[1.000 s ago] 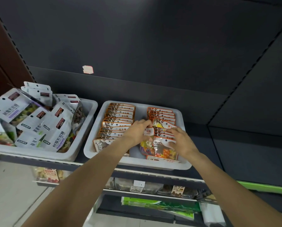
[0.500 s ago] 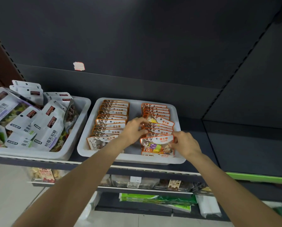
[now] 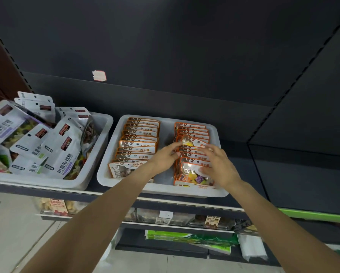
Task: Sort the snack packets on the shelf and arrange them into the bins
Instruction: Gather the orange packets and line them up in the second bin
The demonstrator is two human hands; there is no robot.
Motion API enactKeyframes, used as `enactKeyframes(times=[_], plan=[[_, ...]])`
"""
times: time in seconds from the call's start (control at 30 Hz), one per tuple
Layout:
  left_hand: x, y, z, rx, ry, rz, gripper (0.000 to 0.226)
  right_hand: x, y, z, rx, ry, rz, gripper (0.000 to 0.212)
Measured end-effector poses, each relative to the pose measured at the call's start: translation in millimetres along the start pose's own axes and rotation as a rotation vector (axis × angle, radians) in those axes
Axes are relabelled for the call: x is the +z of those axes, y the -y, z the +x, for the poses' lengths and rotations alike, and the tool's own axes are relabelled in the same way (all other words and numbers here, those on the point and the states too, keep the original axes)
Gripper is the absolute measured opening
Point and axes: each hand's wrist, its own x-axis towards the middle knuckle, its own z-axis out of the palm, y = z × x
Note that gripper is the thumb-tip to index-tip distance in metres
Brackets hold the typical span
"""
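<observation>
Moved since before: both hands are higher up the right-hand row now, near its middle, not down at the front packet.
Head view, left hand (image 3: 166,157): fingers are straight and touch the left edge of the right-hand row; it grips nothing.
Head view, right hand (image 3: 217,164): fingers are spread and rest on top of the same row; it looks blurry, but I see no packet held in it.
Head view, tidy bin (image 3: 214,191): it sits on the shelf (image 3: 184,202) and holds two rows with a gap between.
Left row of packets (image 3: 138,147): orange-edged, standing in a neat line. This part looks done.
Right row of packets (image 3: 192,152): mostly lined up, but one packet near the middle sticks up and leans. I think the hands are patting this row straight.
Messy bin (image 3: 98,154): just beside the tidy bin, on the left.
White packets (image 3: 46,140): heaped every which way, some poking over the rim. This part looks left to do.
</observation>
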Motion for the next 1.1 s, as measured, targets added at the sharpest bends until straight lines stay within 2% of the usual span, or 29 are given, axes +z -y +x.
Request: enactKeyframes(times=[0.07, 0.13, 0.23, 0.3, 0.43, 0.5, 0.57, 0.63, 0.7, 0.77, 0.83, 0.97, 1.03, 1.1], plan=[[0.0, -2.1, 1.5, -0.017, 0.004, -0.005, 0.044, -6.0, 1.3, 8.9, 0.033, 0.073, 0.1, 0.079], [2.4, -0.1, 2.7, -0.037, -0.016, -0.008, 0.043, -6.0, -0.4, 15.0, 0.077, 0.134, 0.143, 0.079], [5.7, 4.9, -0.3, -0.009, -0.055, -0.044, 0.032, -4.6, 2.4, 19.0, 0.036, 0.146, 0.015, 0.04], [6.0, 7.9, -7.6, 0.053, -0.062, -0.067, 0.025, -5.1, 6.0, 15.5, 0.027, 0.039, -0.105, 0.02], [4.7, 8.2, -28.3, 0.119, -0.039, -0.211, 0.027, -5.5, 3.8, -2.9, -0.024, -0.146, -0.118, 0.013], [4.7, 9.0, -28.5, 0.106, -0.113, -0.117, 0.027, -1.1, -0.6, -6.6, -0.014, -0.095, -0.09, 0.017], [4.3, 8.4, -23.2, 0.033, -0.236, -0.019, 0.03, 3.7, -2.9, -4.4, 0.022, 0.017, 0.003, 0.036], [6.9, 5.8, -19.4, -0.036, -0.276, -0.09, 0.033, 5.4, -3.1, -2.6, 0.039, 0.039, 0.095, 0.056], [9.9, 1.6, -13.8, -0.059, -0.227, -0.177, 0.034, 3.9, -4.2, 2.8, 0.018, 0.034, 0.103, 0.057], [13.4, -1.1, -8.6, -0.093, -0.158, -0.218, 0.036, 4.0, -4.9, 10.2, -0.001, 0.089, 0.099, 0.048], [14.4, -4.2, -3.9, -0.126, -0.162, -0.253, 0.04, 4.1, -3.7, 17.1, 0.004, 0.122, 0.1, 0.044], [13.3, -13.5, 6.8, -0.191, -0.199, -0.381, 0.049, 2.5, 0.8, 29.9, 0.026, 0.098, 0.132, 0.059], [18.3, -19.4, 10.0, -0.274, -0.145, -0.509, 0.053, 4.4, -0.7, 32.1, 0.054, 0.162, 0.028, 0.06], [27.6, -18.6, 14.0, -0.322, -0.024, -0.544, 0.062, 11.3, -6.0, 30.4, 0.049, 0.24, -0.156, 0.06]])
